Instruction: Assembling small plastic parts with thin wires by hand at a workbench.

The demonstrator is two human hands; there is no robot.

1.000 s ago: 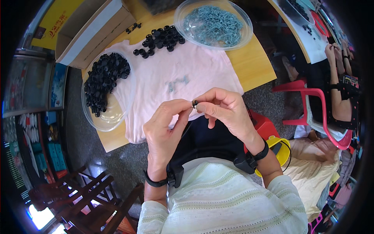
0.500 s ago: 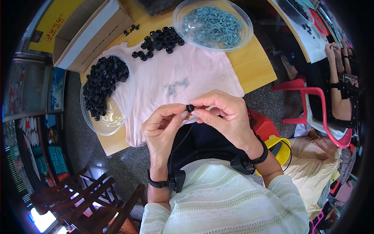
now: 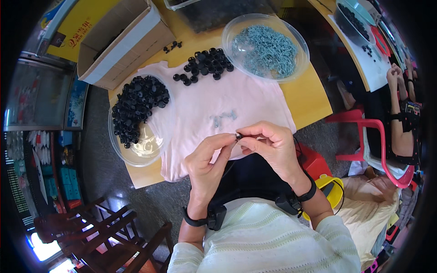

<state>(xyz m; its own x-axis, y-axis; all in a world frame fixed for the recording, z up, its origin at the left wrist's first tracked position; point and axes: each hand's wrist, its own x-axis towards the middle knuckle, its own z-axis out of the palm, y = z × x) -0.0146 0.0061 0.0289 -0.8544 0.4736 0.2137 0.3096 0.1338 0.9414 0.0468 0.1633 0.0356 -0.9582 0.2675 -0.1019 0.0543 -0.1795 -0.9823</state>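
My left hand and my right hand meet above the near edge of a pink cloth. Thumb and finger of each pinch one small black plastic cap between them, partly covered by the fingertips. Just beyond the hands, a few tiny blue-grey metal pieces lie on the cloth. To the left, a clear round tub holds many black caps. More loose caps are spread at the cloth's far edge.
Blue-grey metal pieces fill part of another clear tub at the far right. A cardboard box stands far left on the wooden table. A red chair and another person's arm are to the right; wooden chairs stand lower left.
The whole view has shifted, so the table and tubs sit further right and lower. Both hands keep pinching the cap, which now shows less of itself between the fingertips.
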